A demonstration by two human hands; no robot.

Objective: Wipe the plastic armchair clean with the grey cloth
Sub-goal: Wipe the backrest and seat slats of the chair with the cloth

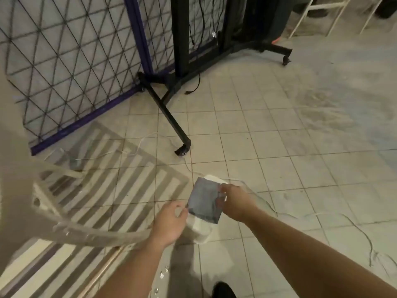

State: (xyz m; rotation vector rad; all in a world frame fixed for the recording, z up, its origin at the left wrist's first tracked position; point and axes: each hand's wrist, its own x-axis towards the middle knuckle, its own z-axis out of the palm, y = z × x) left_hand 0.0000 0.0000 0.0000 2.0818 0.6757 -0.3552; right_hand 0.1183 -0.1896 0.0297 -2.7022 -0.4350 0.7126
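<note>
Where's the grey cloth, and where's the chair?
grey cloth (205,201): head view, middle of its folded grey face.
plastic armchair (133,179): head view, on a white slat of its back.

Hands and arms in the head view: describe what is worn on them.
Nothing is worn. The left hand and right hand are bare, with no gloves, and no rings or watch that show in this blurred picture. Both forearms are uncovered down to the picture's edge; no sleeve is in view.

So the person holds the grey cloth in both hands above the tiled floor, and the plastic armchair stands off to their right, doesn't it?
Not quite. The head view shows the plastic armchair on the person's left, not their right. The rest holds: the left hand and right hand both hold the grey cloth above the tiled floor.
</note>
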